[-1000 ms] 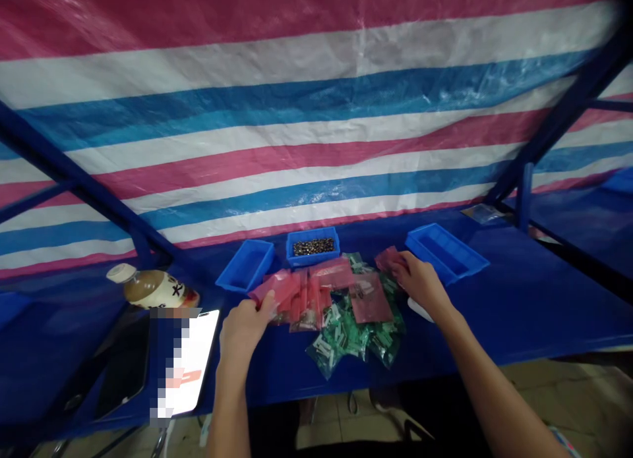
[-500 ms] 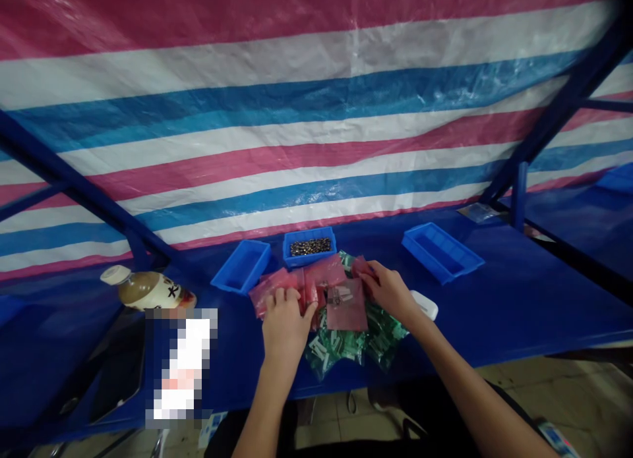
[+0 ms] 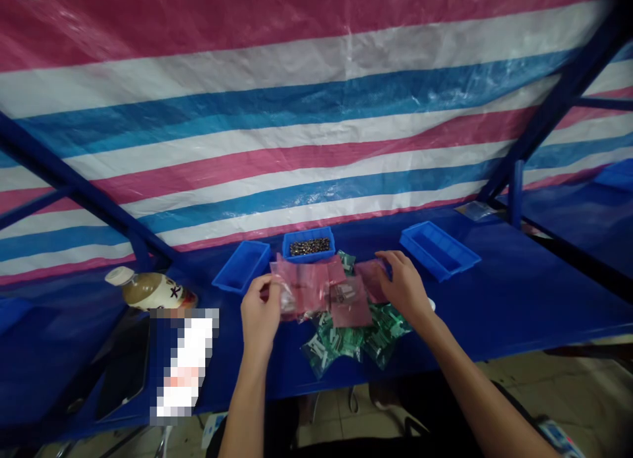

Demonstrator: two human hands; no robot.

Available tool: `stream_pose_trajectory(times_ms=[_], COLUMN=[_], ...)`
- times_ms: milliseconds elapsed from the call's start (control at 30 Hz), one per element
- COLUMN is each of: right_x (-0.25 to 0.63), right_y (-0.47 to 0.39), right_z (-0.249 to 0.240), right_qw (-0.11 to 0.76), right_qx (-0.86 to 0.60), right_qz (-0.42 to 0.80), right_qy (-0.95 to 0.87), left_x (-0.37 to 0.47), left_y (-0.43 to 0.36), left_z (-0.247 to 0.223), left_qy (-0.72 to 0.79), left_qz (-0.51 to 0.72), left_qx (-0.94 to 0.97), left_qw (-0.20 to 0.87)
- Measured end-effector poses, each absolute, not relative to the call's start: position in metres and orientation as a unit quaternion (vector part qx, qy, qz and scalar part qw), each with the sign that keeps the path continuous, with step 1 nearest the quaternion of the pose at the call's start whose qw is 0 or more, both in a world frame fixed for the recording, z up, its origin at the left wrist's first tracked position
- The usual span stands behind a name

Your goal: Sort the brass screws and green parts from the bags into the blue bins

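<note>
Pink plastic bags (image 3: 312,283) lie in a loose pile at the middle of the blue table. My left hand (image 3: 261,306) pinches the left edge of a pink bag with pale contents. At the pile's right side my right hand (image 3: 403,283) has its fingers closed on another pink bag (image 3: 370,279). A flat pink bag with small parts (image 3: 350,303) lies between the hands. Nearer me are green bags (image 3: 346,341) holding pale strips. Behind the pile stands a blue tray of small metal parts (image 3: 310,247).
Blue trays stand at the left (image 3: 242,267) and right (image 3: 439,250). A bottle (image 3: 153,291) lies tilted at the left, near a dark tablet (image 3: 123,369). A white object (image 3: 432,305) is partly hidden by my right wrist. Striped sheeting (image 3: 316,142) hangs behind the table.
My left hand has moved left to the pile's edge and drawn a pink bag upright. My right hand has shifted slightly right with its bag.
</note>
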State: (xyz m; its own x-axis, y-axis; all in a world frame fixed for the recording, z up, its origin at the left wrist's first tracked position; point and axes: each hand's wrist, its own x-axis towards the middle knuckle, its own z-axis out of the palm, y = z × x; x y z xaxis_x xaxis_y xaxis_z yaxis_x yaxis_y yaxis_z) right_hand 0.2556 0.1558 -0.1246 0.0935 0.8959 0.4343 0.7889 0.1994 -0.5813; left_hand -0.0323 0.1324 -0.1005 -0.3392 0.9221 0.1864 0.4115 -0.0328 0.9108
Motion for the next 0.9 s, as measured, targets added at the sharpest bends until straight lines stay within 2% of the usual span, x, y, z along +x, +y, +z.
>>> stream_pose_trajectory(times_ms=[67,167,333,467,600,733,800,900], right_x=[0.248,0.231,0.2,0.192,0.216,0.268,0.293,0.315], right_y=[0.151,0.14,0.12,0.117,0.132,0.154,0.163,0.172], right_z=[-0.117,-0.106,-0.097,-0.097,-0.1,-0.105,-0.109,-0.118], right_qw=[0.418,0.443,0.467,0.498,0.526,0.528,0.466,0.4], right_qx=[-0.602,-0.527,-0.36,-0.36,-0.47,-0.6,-0.678,-0.728], right_qz=[0.085,0.225,0.504,0.59,0.504,0.227,0.1,0.031], right_qy=[-0.675,-0.689,-0.631,-0.524,-0.499,-0.557,-0.56,-0.556], left_x=[-0.026,-0.01,0.017,0.027,0.022,0.007,-0.003,-0.012], left_y=[0.129,0.124,0.113,0.11,0.113,0.118,0.119,0.121], left_z=[-0.095,-0.091,-0.091,-0.091,-0.09,-0.094,-0.098,-0.106], left_qy=[0.605,0.532,0.446,0.426,0.5,0.6,0.633,0.656], left_qz=[0.563,0.602,0.545,0.519,0.5,0.443,0.375,0.261], left_qx=[0.461,0.422,0.407,0.41,0.458,0.575,0.645,0.702], left_qw=[0.324,0.42,0.581,0.618,0.538,0.336,0.206,0.098])
